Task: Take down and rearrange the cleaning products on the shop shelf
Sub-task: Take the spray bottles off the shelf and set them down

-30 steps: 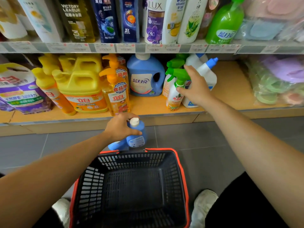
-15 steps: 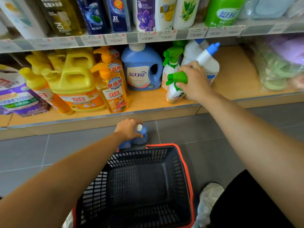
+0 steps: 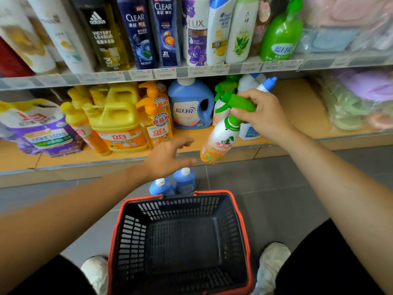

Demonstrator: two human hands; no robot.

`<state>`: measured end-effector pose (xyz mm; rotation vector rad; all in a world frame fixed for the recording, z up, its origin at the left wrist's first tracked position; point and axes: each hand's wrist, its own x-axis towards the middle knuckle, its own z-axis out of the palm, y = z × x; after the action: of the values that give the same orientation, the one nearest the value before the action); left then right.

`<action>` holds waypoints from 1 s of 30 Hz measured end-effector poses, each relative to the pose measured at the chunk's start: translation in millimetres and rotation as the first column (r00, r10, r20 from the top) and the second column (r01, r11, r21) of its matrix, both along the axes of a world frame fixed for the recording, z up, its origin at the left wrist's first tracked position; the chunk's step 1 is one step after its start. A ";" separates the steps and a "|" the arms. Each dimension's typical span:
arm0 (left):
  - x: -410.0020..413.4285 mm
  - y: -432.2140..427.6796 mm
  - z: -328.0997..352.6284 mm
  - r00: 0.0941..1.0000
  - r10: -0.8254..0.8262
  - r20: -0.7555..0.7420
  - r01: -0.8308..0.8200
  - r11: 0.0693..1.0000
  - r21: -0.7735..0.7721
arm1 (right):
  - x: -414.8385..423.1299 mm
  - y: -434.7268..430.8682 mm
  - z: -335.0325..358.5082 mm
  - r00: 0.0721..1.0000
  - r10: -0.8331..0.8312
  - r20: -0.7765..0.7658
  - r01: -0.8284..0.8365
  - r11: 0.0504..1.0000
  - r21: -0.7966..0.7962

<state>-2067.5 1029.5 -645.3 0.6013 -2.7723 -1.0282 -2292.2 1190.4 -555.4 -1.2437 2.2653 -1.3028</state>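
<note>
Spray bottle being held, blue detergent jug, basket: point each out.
spray bottle (image 3: 218,143): head view, mid body.
blue detergent jug (image 3: 186,112): head view, front label.
basket (image 3: 180,206): head view, far slatted wall.

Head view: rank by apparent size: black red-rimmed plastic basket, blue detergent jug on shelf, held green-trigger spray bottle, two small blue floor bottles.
1. black red-rimmed plastic basket
2. blue detergent jug
3. green-trigger spray bottle, nearer the camera, so 2 versus 3 is unsure
4. two small blue floor bottles, alike
</note>
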 end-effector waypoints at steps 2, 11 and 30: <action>5.7 10.9 23.6 0.998 -0.001 -0.059 0.004 0.999 0.049 | 15.3 4.7 5.6 0.983 0.060 0.172 -0.050 0.997 -0.060; 49.6 55.4 46.3 0.990 0.046 -0.132 0.023 0.879 0.477 | 51.9 9.5 19.5 0.753 0.200 0.627 -0.004 0.954 -0.300; 59.8 71.5 60.6 0.971 0.180 -0.156 -0.100 0.902 0.419 | 119.4 1.4 2.6 0.633 0.029 0.773 0.191 0.963 -0.192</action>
<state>-2007.7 1101.1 -584.8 0.6961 -2.3194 -1.5565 -2172.7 1191.7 -552.8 -0.4418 1.5526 -1.7659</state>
